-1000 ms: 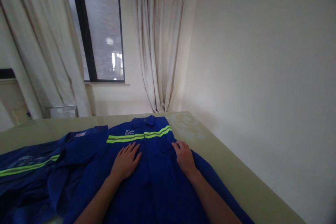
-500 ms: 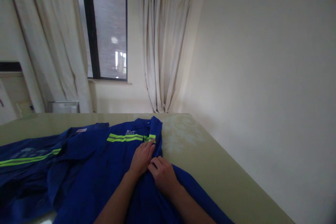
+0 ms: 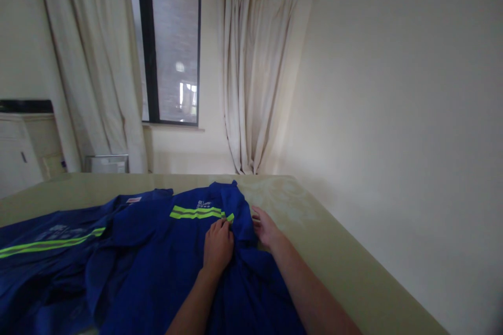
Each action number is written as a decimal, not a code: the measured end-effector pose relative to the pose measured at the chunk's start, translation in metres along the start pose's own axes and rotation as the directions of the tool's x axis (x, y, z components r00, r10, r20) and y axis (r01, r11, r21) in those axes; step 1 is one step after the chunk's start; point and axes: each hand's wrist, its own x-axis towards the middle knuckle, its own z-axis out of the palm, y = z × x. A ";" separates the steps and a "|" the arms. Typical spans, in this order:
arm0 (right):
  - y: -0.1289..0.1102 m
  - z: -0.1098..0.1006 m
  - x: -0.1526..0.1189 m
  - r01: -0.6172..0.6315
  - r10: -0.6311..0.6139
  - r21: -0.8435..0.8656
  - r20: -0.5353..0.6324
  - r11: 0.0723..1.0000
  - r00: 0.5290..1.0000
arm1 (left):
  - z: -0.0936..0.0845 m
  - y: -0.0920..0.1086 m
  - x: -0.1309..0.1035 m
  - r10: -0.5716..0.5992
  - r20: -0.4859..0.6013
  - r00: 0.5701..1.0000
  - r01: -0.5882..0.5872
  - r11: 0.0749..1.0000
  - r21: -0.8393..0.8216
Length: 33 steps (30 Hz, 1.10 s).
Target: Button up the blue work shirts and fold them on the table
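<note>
L hand (image 3: 219, 245) palm-down on blue jacket (image 3: 184, 246), R hand (image 3: 265, 227) at edge

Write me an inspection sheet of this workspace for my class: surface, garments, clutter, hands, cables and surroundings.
Surface: pale green, faintly patterned top.
Job's things: blue jacket with a yellow-green and grey stripe; its right side is bunched inward.
Clutter: second blue garment, rumpled, at the left.
Left hand: on the jacket front; grip unclear.
Right hand: at the jacket's right edge, fingertips partly hidden.
Cables: nothing seen.
Surroundings: window, left curtain, right curtain, plain wall, white cabinet.
</note>
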 end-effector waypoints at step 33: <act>-0.078 -0.094 0.021 0.562 -0.908 -0.807 0.081 0.182 0.410 | -0.003 -0.005 0.007 -0.008 -0.040 0.999 -0.007 0.933 -0.359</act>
